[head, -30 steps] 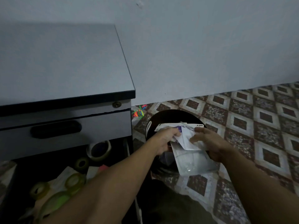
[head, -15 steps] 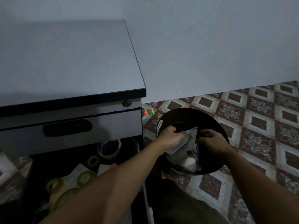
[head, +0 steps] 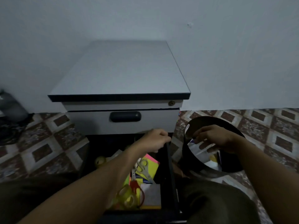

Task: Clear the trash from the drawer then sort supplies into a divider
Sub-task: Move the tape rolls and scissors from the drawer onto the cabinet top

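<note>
The cabinet's lower drawer [head: 169, 167] is pulled out and black inside. It holds pale scissors [head: 143, 168], yellow and pink sticky notes [head: 149, 164], a white notepad [head: 151, 196], yellow-green tape rolls [head: 127, 198] and another tape roll [head: 100, 160]. My left hand [head: 156, 140] hovers over the drawer's back right corner, curled into a fist with nothing seen in it. My right hand [head: 215, 139] hangs over the black round trash bin [head: 208, 172], fingers loosely apart and holding nothing. White papers [head: 199, 152] lie inside the bin.
The grey cabinet top [head: 121, 70] is bare and stands against a white wall. The upper drawer is closed, with a dark handle [head: 125, 116]. Patterned floor tiles [head: 275, 136] surround the cabinet. A dark object [head: 11, 107] sits at the far left. My knees fill the bottom corners.
The papers held by both hands have dropped into the bin. My left hand has moved left from the bin to above the drawer. The view has swung left, centring the cabinet.
</note>
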`<state>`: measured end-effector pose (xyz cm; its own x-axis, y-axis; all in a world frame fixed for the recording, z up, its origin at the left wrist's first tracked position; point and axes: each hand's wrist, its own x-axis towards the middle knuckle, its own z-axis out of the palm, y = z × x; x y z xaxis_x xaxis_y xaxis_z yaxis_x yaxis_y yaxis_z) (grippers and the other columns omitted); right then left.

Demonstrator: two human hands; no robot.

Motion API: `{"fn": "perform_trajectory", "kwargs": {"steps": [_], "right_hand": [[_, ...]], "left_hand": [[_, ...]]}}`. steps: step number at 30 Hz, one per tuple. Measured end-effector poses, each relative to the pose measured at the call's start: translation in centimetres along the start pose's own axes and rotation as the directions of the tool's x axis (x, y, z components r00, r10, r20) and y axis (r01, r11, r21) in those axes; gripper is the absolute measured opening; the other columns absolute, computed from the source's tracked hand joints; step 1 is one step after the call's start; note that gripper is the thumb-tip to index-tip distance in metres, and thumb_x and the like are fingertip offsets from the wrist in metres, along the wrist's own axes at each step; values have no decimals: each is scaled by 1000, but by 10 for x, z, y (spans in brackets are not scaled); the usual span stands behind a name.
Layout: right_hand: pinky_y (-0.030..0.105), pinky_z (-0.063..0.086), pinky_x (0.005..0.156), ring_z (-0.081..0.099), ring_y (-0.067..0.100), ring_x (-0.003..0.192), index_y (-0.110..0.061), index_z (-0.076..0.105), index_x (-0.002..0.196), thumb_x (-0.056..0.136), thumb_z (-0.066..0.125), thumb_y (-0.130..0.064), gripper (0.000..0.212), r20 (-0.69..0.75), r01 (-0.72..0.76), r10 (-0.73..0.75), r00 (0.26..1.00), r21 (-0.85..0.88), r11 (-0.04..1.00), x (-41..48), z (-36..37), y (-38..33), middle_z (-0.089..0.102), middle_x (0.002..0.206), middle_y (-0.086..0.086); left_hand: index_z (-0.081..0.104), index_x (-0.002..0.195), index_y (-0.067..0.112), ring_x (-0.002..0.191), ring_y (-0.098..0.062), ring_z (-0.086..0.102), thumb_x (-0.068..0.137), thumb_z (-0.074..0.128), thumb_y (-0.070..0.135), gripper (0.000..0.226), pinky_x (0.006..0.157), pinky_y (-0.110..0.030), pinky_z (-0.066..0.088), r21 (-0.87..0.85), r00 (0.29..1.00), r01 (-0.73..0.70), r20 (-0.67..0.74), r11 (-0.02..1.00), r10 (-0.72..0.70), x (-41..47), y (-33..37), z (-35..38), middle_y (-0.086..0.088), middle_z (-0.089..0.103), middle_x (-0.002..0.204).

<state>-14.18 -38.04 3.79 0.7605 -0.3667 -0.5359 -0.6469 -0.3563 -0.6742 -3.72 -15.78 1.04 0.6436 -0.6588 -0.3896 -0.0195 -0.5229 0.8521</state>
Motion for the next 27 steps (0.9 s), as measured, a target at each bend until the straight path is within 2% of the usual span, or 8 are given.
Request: {"fn": "perform_trajectory", "kwargs": {"steps": [3,6,9,12,15,18,21,27], "right_hand": [[37,54,71,69,24,85,-15,69,110,94,59,-13,18,68,47,-44,997,-49,998,-10,22,-28,75,102,8],[38,54,74,71,25,87,-16,68,108,93,59,-11,18,104,74,-66,992,-77,994,-14,49,-51,74,102,8],[34,55,65,69,33,94,-14,68,109,90,62,-8,20,143,81,-73,987,-55,995,-16,78,-67,71,107,16],[30,52,61,68,27,85,-11,66,111,92,60,-8,20,142,126,-119,983,-41,991,-20,111,-77,69,100,15],[32,47,60,62,32,82,-9,64,114,93,59,-8,21,117,168,-167,979,6,986,-19,143,-80,66,95,18],[36,39,58,53,26,68,-7,62,113,92,58,-8,21,89,181,-187,978,73,981,-13,171,-73,59,83,18],[34,40,59,56,24,75,-9,61,115,95,56,-12,20,53,182,-185,981,68,981,-7,192,-63,63,97,16],[25,48,58,62,18,83,-14,61,125,93,53,-13,32,60,190,-192,980,40,981,1,213,-45,65,99,6]], "left_hand": [[60,96,9,76,-25,56,98,55,26,18,66,-34,42,-6,998,37,-53,999,-37,-28,-27,-43,-12,60,86],[62,113,15,91,-20,65,99,55,27,19,75,-36,51,-19,984,103,-146,994,-105,-50,-59,-83,-9,66,105],[58,123,14,102,-25,66,99,57,26,27,87,-45,54,-67,961,164,-214,984,-175,-70,-87,-113,-11,64,116],[62,119,13,99,-26,68,98,60,25,24,77,-37,55,-96,934,183,-295,978,-204,-90,-111,-132,-12,67,113],[62,115,19,96,-20,68,97,60,26,19,66,-30,54,-74,915,222,-328,972,-234,-100,-128,-141,-8,68,111],[61,107,23,97,-21,66,95,61,29,13,73,-35,55,-38,900,254,-356,967,-250,-100,-141,-140,-6,67,108],[60,102,21,92,-24,66,95,60,28,9,78,-40,58,41,908,280,-336,959,-251,-99,-152,-133,-10,66,102],[46,138,22,77,-21,70,96,53,29,43,60,-31,60,198,920,386,-159,901,-359,-97,-166,-117,-4,64,98]]}}
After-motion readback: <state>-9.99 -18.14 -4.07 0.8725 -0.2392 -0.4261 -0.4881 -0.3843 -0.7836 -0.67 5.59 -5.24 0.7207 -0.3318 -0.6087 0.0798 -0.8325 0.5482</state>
